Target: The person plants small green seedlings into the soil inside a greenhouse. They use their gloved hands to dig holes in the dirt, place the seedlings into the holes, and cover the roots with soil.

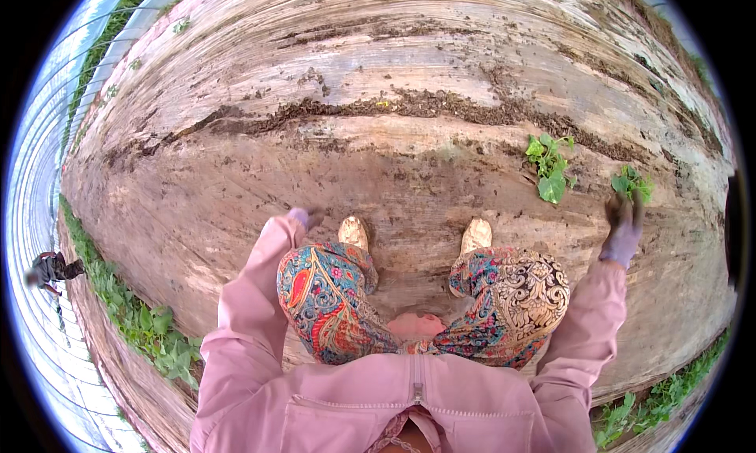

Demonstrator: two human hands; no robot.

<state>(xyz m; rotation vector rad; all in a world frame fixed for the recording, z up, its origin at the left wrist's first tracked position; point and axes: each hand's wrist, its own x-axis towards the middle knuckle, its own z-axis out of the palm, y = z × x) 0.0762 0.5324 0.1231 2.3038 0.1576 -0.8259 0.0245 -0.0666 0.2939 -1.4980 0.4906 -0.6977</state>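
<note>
My right hand [623,225], in a soil-stained lavender glove, reaches out at the right. Its fingertips meet a small leafy green plant [632,183]; whether they grip it is hidden. A second uprooted-looking plant [552,169] with broad leaves lies on the dirty sheeting to the left of it. On the other side my left hand [308,217], gloved in the same way, is blurred just above the sheeting, beside my left shoe [353,231]. I make out nothing in its fingers, which partly blend with the ground.
Soil-strewn plastic sheeting [413,187] spreads under my feet, with a ridge of loose soil [449,105] across it. Rows of green plants grow at the left [142,320] and lower right [661,400]. A person [53,268] is far left, near the hooped tunnel wall [44,157].
</note>
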